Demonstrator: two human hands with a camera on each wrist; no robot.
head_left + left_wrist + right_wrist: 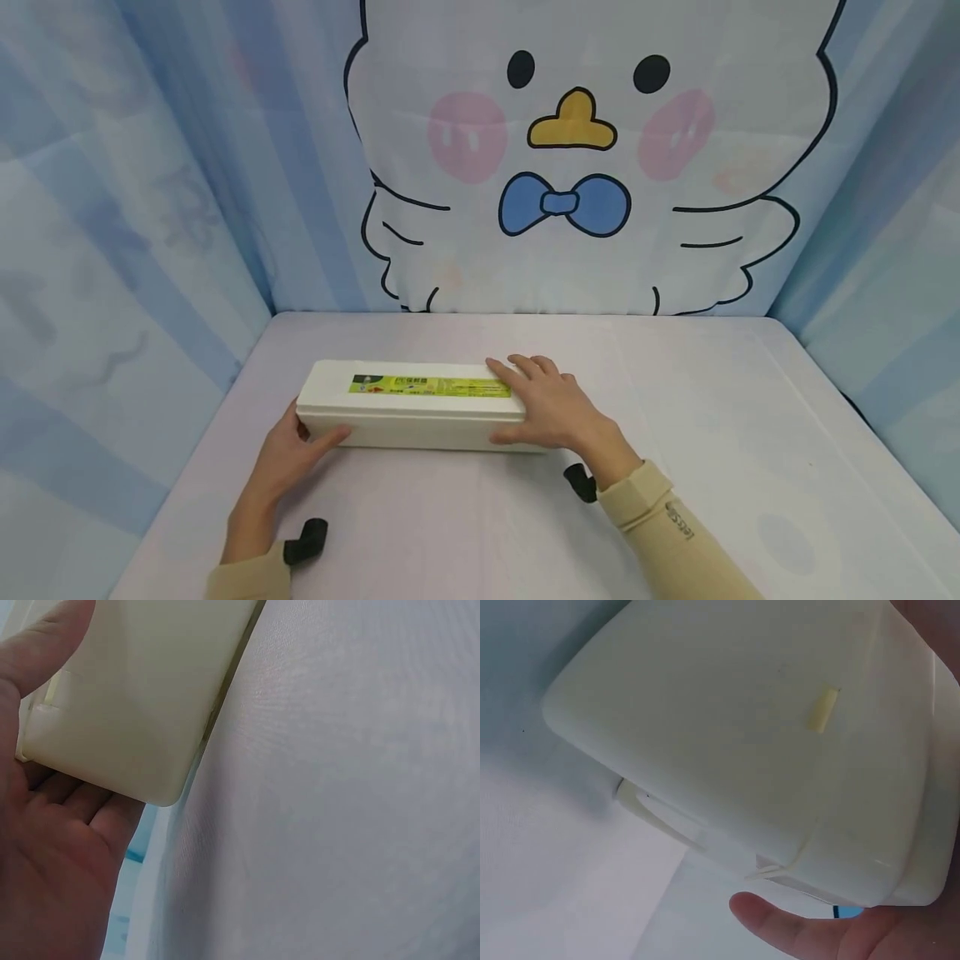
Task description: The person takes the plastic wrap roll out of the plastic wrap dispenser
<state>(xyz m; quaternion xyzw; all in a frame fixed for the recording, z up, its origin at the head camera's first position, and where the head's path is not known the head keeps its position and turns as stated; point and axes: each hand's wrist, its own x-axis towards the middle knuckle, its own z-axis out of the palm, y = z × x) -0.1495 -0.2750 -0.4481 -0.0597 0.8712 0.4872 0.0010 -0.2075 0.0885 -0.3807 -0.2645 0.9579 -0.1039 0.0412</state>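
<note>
A long white plastic box (427,432), with a yellow-green printed label (427,386) on its lid, lies crosswise on the table in the head view. My left hand (281,458) grips its left end, thumb along the front side and fingers round the end. The left wrist view shows that hand (60,832) against the box's rounded end (150,712). At the right end my right hand (551,408) holds the box, fingers spread over the lid and thumb at the front. In the right wrist view the white box (727,735) hides much of that hand (900,934).
A pale cloth covers the table (465,533). Behind it hangs a blue curtain with a cartoon figure (566,204), and patterned curtains (97,275) close off both sides. Black wrist-mounted pieces (306,542) stick out at both cuffs.
</note>
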